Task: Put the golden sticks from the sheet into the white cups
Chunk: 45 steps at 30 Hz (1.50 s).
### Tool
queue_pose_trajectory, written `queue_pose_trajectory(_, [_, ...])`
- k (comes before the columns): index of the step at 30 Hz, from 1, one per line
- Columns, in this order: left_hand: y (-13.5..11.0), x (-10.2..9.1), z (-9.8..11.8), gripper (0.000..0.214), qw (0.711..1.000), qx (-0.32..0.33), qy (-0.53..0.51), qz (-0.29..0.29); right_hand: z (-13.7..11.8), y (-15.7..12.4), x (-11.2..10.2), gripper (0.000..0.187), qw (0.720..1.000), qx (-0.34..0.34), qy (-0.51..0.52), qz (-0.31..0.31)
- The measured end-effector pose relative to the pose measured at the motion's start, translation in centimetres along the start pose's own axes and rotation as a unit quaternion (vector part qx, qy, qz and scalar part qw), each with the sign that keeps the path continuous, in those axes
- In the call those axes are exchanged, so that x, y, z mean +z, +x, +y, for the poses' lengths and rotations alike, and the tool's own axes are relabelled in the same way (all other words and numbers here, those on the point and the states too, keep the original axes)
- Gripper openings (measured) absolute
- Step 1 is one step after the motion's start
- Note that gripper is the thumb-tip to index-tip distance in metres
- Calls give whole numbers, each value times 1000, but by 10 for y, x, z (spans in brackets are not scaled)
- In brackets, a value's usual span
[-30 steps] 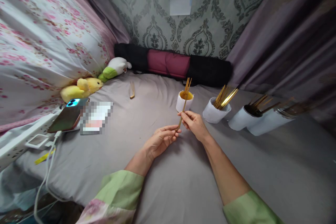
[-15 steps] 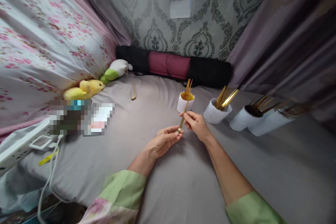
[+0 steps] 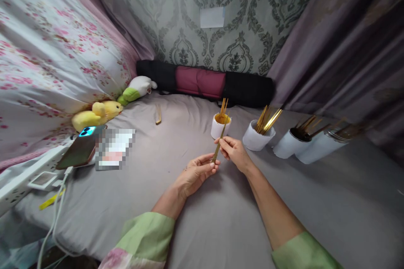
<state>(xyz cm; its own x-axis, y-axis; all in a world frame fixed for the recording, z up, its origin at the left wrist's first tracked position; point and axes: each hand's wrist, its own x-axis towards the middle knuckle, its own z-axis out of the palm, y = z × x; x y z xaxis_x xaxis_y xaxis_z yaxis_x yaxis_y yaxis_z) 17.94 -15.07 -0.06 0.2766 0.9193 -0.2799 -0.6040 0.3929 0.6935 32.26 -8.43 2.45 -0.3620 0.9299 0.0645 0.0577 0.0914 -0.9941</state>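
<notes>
A thin gold stick (image 3: 220, 139) stands nearly upright between both hands over the grey bedsheet (image 3: 195, 218). My left hand (image 3: 195, 172) pinches its lower end. My right hand (image 3: 232, 151) is closed on it a little higher up. Just behind the stick is a small white cup (image 3: 220, 126) with a yellow inside and several gold sticks in it. To the right stands a second white cup (image 3: 257, 136) with more gold sticks. Further right, two more white cups (image 3: 299, 145) lean over with dark and gold sticks.
A lone gold piece (image 3: 158, 114) lies on the sheet at the back left. Yellow and green plush toys (image 3: 97, 112) sit by the floral quilt. A phone (image 3: 77, 151) and a cable lie at the left edge. A black-and-maroon bolster (image 3: 202, 80) lines the wall.
Both hands have stayed on the gold stick with only a slight shift. The view has tilted a little, so everything sits slightly lower in the picture.
</notes>
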Motion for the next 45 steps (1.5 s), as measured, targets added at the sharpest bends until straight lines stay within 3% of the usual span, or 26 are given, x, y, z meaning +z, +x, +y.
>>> queue_pose_trajectory(20, [-3, 5, -1, 36, 996, -62, 60, 1, -10, 6, -25, 32, 988, -41, 42, 145])
queue_pose_trajectory(33, [-4, 6, -2, 33, 995, -68, 76, -2, -21, 4, -44, 34, 970, -51, 39, 235])
queue_pose_trajectory(45, [-1, 2, -1, 30, 997, -63, 39, 11, -31, 1, -53, 32, 970, -51, 28, 238])
